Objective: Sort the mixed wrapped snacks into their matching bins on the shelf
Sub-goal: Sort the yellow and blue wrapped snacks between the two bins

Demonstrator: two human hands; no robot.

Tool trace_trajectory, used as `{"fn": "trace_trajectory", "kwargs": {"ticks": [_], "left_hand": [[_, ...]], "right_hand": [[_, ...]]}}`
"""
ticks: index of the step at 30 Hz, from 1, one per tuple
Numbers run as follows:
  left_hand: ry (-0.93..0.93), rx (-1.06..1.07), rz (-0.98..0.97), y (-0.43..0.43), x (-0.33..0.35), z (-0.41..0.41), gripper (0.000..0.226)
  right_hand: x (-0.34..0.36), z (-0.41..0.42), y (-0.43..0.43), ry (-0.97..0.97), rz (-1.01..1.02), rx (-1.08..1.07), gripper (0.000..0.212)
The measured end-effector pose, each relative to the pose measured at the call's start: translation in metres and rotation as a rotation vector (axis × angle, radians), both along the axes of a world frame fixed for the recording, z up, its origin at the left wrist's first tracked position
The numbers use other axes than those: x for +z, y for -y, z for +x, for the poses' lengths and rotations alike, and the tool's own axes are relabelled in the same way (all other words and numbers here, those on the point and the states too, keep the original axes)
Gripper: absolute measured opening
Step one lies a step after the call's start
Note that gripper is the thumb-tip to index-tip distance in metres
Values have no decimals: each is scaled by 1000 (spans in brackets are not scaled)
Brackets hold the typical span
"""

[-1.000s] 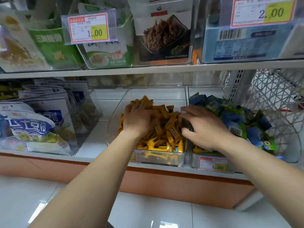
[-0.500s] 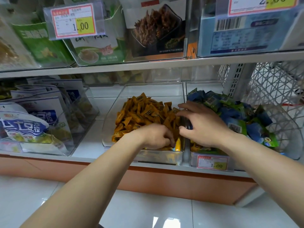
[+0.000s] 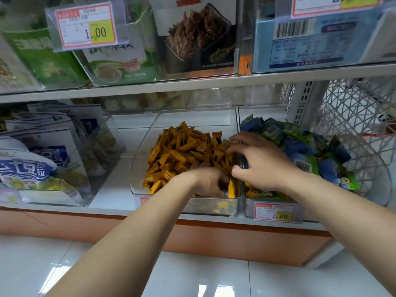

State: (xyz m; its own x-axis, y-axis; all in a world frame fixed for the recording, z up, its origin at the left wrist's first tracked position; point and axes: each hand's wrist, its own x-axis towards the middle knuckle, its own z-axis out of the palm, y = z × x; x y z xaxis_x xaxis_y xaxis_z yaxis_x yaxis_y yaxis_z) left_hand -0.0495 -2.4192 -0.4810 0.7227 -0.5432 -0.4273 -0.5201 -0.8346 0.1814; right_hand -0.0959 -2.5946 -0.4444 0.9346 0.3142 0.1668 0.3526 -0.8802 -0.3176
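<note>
Looking down, head view: both your hands reach the middle clear bin (image 3: 140, 166) on the lower shelf (image 3: 107, 189).
Left hand (image 3: 205, 182): your fingers curl down into the front of the orange snacks (image 3: 182, 146). The tips are buried among wrappers, so you cannot tell what they pinch.
Right hand (image 3: 264, 166): your fingers are spread and arched, tips touching the orange snacks beside the wall between the two bins. A dark blue bit shows under your palm, and you cannot tell whether you hold it.
Orange snacks: heaped in the middle clear bin.
Blue-and-green snacks (image 3: 304, 151): piled in the right bin (image 3: 249, 203), beside your right wrist.
Price tag (image 3: 275, 213): on the right bin's front.
</note>
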Motion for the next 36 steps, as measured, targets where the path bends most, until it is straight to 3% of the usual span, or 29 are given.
{"fn": "trace_trajectory", "kwargs": {"ticks": [3, 7, 12, 16, 20, 23, 25, 27, 30, 33, 34, 36], "left_hand": [[32, 14, -95, -2, 0, 2, 28], [-9, 56, -347, -15, 8, 0, 29], [187, 268, -682, -40, 29, -4, 25], [329, 450, -815, -51, 40, -8, 30], [145, 430, -1047, -43, 45, -20, 20], [-25, 394, -1139, -33, 46, -30, 11], [-38, 379, -1095, -31, 44, -33, 17], [84, 271, -892, -33, 39, -36, 25], [-18, 86, -575, -30, 33, -46, 37], [-42, -64, -293, -21, 23, -53, 65], [17, -125, -188, -20, 21, -53, 68], [145, -207, -38, -23, 19, -51, 68]], "right_hand": [[0, 0, 1, 11, 3, -4, 58], [-1, 0, 3, 4, 1, -6, 59], [0, -1, 2, 15, -45, -6, 63], [5, -4, -9, 154, -15, -24, 54], [9, -11, -21, 54, 263, -8, 48], [15, -13, -17, 31, 500, -8, 29], [17, -14, -2, 82, 517, -33, 18], [17, -17, 17, 225, 448, -91, 14], [19, -19, 40, 419, 179, -221, 16], [16, -14, 43, 187, -176, -313, 32], [14, -14, 41, 126, -230, -336, 39], [14, -15, 33, 184, -240, -336, 42]]}}
